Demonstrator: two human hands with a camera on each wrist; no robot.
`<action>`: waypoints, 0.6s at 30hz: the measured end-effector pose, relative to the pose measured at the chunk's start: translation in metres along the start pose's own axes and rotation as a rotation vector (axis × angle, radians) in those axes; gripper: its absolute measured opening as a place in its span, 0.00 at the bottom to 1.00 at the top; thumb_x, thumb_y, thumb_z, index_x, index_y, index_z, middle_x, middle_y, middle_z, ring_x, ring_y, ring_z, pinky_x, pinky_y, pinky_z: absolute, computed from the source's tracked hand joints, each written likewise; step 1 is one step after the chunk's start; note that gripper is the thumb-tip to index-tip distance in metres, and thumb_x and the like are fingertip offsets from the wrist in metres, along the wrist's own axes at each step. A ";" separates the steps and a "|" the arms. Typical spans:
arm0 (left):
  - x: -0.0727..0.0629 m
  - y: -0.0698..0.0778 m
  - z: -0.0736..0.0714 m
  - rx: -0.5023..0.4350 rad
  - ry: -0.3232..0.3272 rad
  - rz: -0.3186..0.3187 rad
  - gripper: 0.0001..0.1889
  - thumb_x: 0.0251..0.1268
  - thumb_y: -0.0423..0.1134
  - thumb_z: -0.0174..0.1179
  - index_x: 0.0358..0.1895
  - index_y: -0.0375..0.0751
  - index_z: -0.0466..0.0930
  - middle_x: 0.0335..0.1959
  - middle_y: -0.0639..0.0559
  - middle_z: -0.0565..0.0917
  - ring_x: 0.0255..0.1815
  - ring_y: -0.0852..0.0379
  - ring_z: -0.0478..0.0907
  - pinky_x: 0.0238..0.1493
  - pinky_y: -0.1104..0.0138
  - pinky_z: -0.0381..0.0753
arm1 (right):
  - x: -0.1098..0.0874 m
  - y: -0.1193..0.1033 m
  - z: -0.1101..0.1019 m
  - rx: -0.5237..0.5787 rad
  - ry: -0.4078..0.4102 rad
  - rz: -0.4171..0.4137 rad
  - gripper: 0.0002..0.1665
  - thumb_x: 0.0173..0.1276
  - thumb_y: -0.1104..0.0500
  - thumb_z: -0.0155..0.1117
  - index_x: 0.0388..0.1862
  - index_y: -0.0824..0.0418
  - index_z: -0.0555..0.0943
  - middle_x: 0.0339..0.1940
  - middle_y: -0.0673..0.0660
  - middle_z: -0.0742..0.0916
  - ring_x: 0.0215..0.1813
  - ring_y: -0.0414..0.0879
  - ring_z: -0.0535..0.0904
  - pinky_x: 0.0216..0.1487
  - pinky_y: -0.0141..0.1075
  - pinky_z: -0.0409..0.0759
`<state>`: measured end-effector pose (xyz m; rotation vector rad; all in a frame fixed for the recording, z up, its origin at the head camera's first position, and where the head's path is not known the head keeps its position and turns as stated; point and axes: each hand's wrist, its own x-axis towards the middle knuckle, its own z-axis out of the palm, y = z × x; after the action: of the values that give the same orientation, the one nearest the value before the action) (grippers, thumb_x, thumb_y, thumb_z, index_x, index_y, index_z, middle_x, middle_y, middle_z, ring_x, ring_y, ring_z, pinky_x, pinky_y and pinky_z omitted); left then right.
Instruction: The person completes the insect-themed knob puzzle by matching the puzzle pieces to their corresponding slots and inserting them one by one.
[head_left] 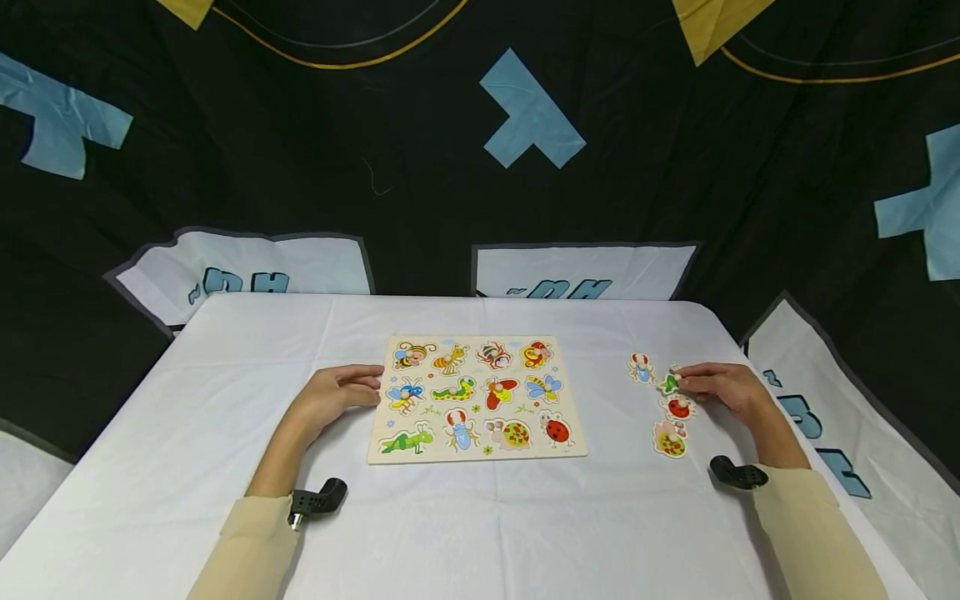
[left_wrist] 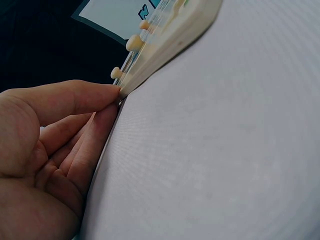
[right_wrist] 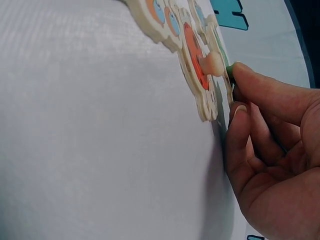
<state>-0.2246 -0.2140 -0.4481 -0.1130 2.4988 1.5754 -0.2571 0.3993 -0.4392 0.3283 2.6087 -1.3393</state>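
Note:
A wooden insect peg puzzle board (head_left: pixel 480 421) lies flat on the white table, with round knobs (left_wrist: pixel 134 43) standing up from it in the left wrist view. My left hand (head_left: pixel 337 398) pinches its left edge between the fingertips. To the right lie loose knobbed pieces: a blue beetle piece (head_left: pixel 641 368), a ladybug piece (head_left: pixel 679 407) and a snail piece (head_left: pixel 670 439). My right hand (head_left: pixel 722 387) pinches a green insect piece (head_left: pixel 670 383) beside them, partly hidden by the fingers. In the right wrist view the ladybug piece (right_wrist: pixel 194 60) lies just beside those fingertips.
A white cloth covers the table (head_left: pixel 450 533). Behind it hangs a black curtain (head_left: pixel 337 150) with blue and yellow shapes. Each wrist wears a black camera mount, one left (head_left: pixel 318 500) and one right (head_left: pixel 738 473), under beige sleeves.

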 end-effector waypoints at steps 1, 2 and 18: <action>0.000 0.000 0.000 0.001 0.000 0.002 0.30 0.59 0.37 0.71 0.67 0.44 0.78 0.56 0.45 0.86 0.48 0.61 0.84 0.66 0.55 0.69 | 0.000 -0.001 0.000 -0.002 0.000 0.000 0.31 0.70 0.49 0.68 0.65 0.65 0.79 0.56 0.56 0.85 0.46 0.45 0.78 0.42 0.30 0.80; 0.000 0.000 0.000 0.001 0.000 0.003 0.30 0.59 0.37 0.71 0.67 0.44 0.78 0.55 0.45 0.86 0.48 0.61 0.84 0.66 0.55 0.69 | -0.001 -0.002 0.000 -0.004 -0.001 -0.003 0.31 0.70 0.49 0.68 0.65 0.65 0.79 0.57 0.57 0.85 0.46 0.45 0.78 0.42 0.30 0.80; 0.001 -0.001 0.000 0.000 0.002 0.007 0.30 0.59 0.37 0.71 0.67 0.44 0.78 0.55 0.45 0.86 0.48 0.61 0.84 0.66 0.55 0.69 | -0.005 -0.036 0.015 -0.028 -0.044 -0.077 0.31 0.71 0.47 0.66 0.66 0.63 0.79 0.67 0.64 0.80 0.50 0.43 0.78 0.47 0.27 0.79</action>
<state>-0.2250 -0.2148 -0.4488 -0.1056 2.5032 1.5788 -0.2617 0.3658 -0.4188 0.1942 2.6259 -1.3169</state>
